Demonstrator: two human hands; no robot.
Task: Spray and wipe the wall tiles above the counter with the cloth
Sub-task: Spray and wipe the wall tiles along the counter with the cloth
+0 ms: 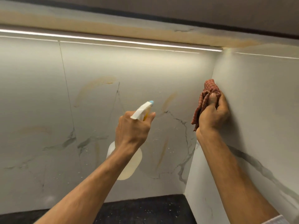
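Cloth (pixel 208 97) bunched in right hand (pixel 213 113)

A lit light strip (pixel 113 39) runs under the dark cabinet (pixel 194 7); below lies a black speckled counter (pixel 145 209).

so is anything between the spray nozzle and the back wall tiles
Nothing visible. The spray bottle in the left hand faces the bare back wall tiles; the cloth is off on the side wall.

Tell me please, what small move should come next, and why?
Probably carry the red checked cloth in the right hand leftward onto the marbled back wall tiles: droplets sit there, near where the left hand aims the white spray bottle, and nothing has wiped them.
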